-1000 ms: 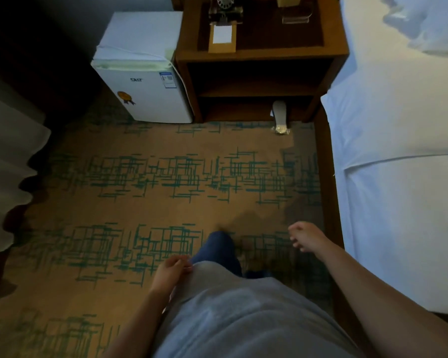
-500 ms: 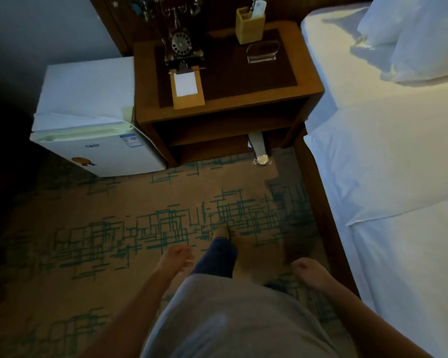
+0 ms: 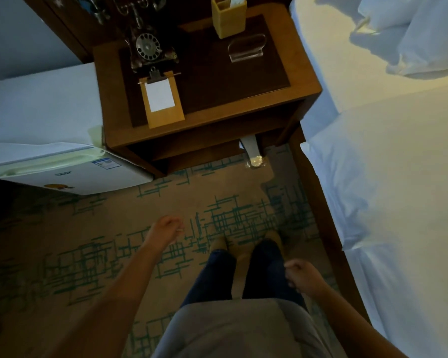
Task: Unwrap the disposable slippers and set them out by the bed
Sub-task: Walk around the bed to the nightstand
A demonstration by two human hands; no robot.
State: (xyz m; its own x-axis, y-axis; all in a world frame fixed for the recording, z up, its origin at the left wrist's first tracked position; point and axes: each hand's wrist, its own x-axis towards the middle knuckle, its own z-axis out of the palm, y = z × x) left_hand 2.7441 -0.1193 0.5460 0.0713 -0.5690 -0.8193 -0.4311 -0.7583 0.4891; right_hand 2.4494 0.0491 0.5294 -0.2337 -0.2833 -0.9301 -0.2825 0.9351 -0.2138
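From the head camera, the person stands on a patterned carpet (image 3: 114, 228) facing a wooden nightstand (image 3: 303, 73) at twelve o'clock, with the bed (image 3: 398, 177) running along the three o'clock side. The left hand (image 3: 166, 229) hangs out at about ten o'clock from the legs, fingers loosely curled, holding nothing. The right hand (image 3: 301, 276) hangs close to the right thigh at about four o'clock, curled into a loose fist; it seems empty, though the dim light makes this hard to confirm.

The wrapped slippers (image 3: 252, 153) lie at one o'clock, on the floor at the right front foot of the nightstand, partly tucked under its lower shelf, the shiny wrapper end poking out onto the carpet. They sit just beside the wooden bed frame and well apart from both hands.

On the nightstand top stand an old dial telephone (image 3: 148, 47) at eleven o'clock, a clipboard with a white notepad (image 3: 161, 96) in front of it, a yellow holder (image 3: 228, 18) at the back, and a clear stand (image 3: 246, 49) beside it. A small white fridge (image 3: 47, 120) sits touching the nightstand's left side at nine to ten o'clock. White pillows (image 3: 424, 34) rest at the head of the bed at two o'clock.
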